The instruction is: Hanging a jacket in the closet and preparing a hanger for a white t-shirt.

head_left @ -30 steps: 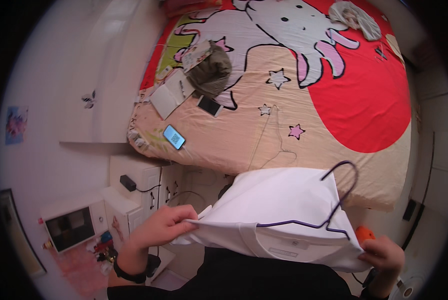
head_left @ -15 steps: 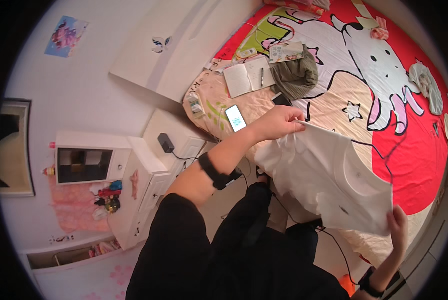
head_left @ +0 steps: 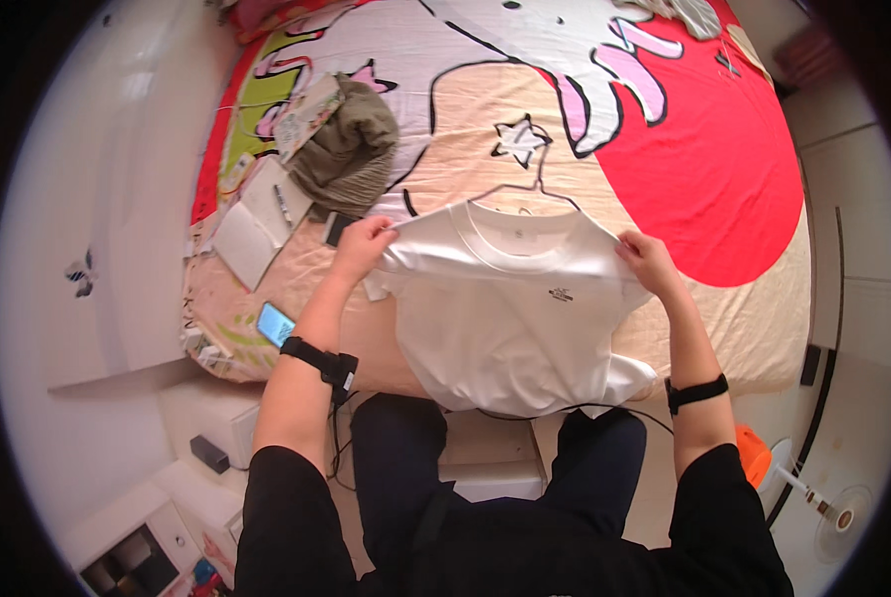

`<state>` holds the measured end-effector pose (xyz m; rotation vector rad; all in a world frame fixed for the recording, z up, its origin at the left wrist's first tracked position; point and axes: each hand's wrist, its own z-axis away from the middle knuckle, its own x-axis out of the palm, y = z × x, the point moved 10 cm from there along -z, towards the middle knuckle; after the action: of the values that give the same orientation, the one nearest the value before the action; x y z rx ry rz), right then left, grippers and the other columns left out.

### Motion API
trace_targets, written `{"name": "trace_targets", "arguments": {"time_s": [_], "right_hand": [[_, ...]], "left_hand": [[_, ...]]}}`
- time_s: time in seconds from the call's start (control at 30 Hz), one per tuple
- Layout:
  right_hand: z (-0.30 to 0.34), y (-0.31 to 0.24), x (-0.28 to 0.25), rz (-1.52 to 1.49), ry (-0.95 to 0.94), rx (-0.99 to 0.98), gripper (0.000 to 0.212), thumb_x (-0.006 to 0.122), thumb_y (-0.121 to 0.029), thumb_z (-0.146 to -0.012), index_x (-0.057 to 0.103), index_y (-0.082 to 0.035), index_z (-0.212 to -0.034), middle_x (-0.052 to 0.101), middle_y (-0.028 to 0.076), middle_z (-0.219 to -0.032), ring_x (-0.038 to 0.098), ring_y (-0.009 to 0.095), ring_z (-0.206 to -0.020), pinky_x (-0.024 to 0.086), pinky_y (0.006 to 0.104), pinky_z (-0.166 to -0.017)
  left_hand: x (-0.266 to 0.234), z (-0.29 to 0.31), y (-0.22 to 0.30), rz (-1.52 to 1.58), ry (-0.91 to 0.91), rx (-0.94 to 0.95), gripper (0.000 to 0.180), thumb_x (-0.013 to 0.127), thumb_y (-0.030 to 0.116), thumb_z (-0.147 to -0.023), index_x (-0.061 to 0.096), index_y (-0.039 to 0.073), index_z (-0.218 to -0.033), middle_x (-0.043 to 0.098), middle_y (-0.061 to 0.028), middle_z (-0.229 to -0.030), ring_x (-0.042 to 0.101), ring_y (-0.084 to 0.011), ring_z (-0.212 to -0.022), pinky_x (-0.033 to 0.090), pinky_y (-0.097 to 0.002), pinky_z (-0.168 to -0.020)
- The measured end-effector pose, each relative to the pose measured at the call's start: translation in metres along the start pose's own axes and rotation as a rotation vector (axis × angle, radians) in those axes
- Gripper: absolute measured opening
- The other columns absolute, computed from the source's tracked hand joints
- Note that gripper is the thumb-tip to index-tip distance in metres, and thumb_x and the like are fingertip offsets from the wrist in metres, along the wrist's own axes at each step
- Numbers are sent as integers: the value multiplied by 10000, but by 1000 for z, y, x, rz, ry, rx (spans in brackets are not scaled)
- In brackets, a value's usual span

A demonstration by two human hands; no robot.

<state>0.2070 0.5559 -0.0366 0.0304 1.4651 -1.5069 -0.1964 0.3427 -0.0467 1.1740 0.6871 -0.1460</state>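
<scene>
A white T-shirt (head_left: pixel 510 328) with a small dark print on its chest spreads out in front of me, neckline facing away. My left hand (head_left: pixel 363 249) is closed on its left shoulder. Its right shoulder is pinched in my right hand (head_left: pixel 647 261). A thin dark wire hanger (head_left: pixel 542 179) rises out of the neck opening, hook pointing to the far side. Inside the shirt, the rest of the hanger is hidden. The lower part of the shirt drapes over the bed's near edge, above my knees.
The bed (head_left: pixel 704 219) has a red and beige cartoon sheet. On its left lie an olive cloth (head_left: pixel 351 149), an open notebook (head_left: pixel 256 229), a pen (head_left: pixel 282 204) and a lit phone (head_left: pixel 275 322). A dark cable (head_left: pixel 565 406) crosses near my knees. A white fan (head_left: pixel 828 512) stands at right.
My view has turned toward the bed. The T-shirt, earlier slanting down to the right between my hands, is now level and spread wide, its front and neckline showing.
</scene>
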Motion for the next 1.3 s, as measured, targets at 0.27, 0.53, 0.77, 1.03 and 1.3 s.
{"name": "trace_targets", "arguments": {"time_s": [0.27, 0.53, 0.77, 1.03, 1.3], "right_hand": [[-23, 80, 36, 10, 138, -43, 173, 625, -138, -840, 633, 14, -923, 613, 135, -701, 544, 184, -623, 448, 313, -618], [130, 49, 43, 14, 220, -152, 206, 627, -171, -884, 605, 29, -842, 514, 19, -619, 428, 82, -600, 388, 276, -555], [344, 11, 70, 85, 127, -192, 234, 638, -216, -866, 631, 17, -847, 547, 99, -619, 456, 147, -582, 403, 312, -565], [419, 13, 102, 274, -257, 112, 308, 635, -317, -839, 679, -81, -1032, 645, 42, -777, 563, 124, -689, 465, 290, -609], [325, -12, 1, 129, 418, -464, 133, 596, -143, -839, 639, -24, -882, 637, 130, -760, 614, 240, -714, 472, 355, -676]], "left_hand": [[76, -28, -47, 293, 16, -118, 126, 618, 156, -864, 630, 33, -891, 581, 29, -704, 470, -35, -625, 373, -210, -566], [71, 133, -24, 337, -3, 39, 122, 602, 159, -906, 602, 37, -906, 606, 23, -773, 516, -36, -664, 412, -200, -607], [55, 343, -7, 307, -59, 118, 131, 629, 184, -890, 609, 56, -909, 606, 18, -732, 524, -45, -635, 407, -212, -564], [74, 407, -15, -87, -274, 52, 142, 665, 197, -837, 620, 79, -773, 530, 43, -662, 465, -56, -605, 382, -237, -543], [15, 327, 32, 55, 228, 258, 130, 626, 159, -859, 637, 38, -905, 580, 3, -694, 514, -94, -619, 431, -247, -602]]}}
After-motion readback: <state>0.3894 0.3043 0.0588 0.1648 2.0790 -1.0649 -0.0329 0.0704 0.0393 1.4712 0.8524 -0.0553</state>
